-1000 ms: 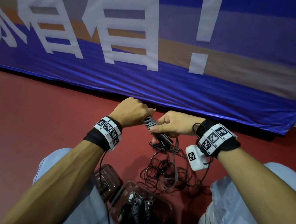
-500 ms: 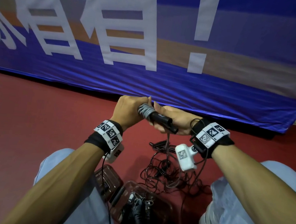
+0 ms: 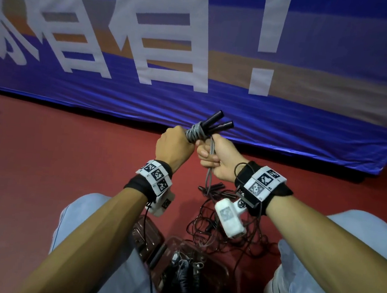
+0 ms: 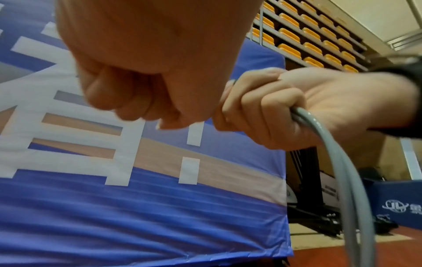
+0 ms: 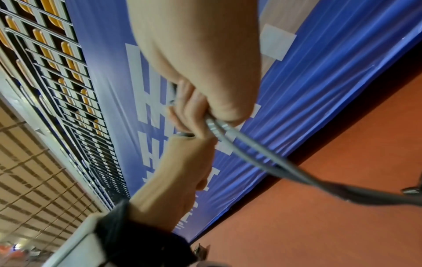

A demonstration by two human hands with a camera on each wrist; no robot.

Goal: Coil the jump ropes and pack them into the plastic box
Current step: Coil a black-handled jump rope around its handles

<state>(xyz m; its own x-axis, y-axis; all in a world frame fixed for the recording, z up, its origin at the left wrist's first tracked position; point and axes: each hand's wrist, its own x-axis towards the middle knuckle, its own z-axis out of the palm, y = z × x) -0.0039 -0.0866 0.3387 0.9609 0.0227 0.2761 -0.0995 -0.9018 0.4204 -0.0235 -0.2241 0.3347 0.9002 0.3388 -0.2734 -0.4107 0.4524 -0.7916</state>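
Left hand point(image 3: 175, 145) fists the grey jump rope point(image 3: 197, 132) coiled round its black handles; right hand point(image 3: 217, 158), at its 3 o'clock, clenches the loose strands; plastic box point(image 3: 219, 270) sits at 6 o'clock

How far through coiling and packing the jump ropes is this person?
Done: dark coiled ropes already lie in the plastic box. In hand: the left hand grips the grey rope wound round its black handles; the right hand holds its loose tail. Left: a tangled rope pile on the floor.
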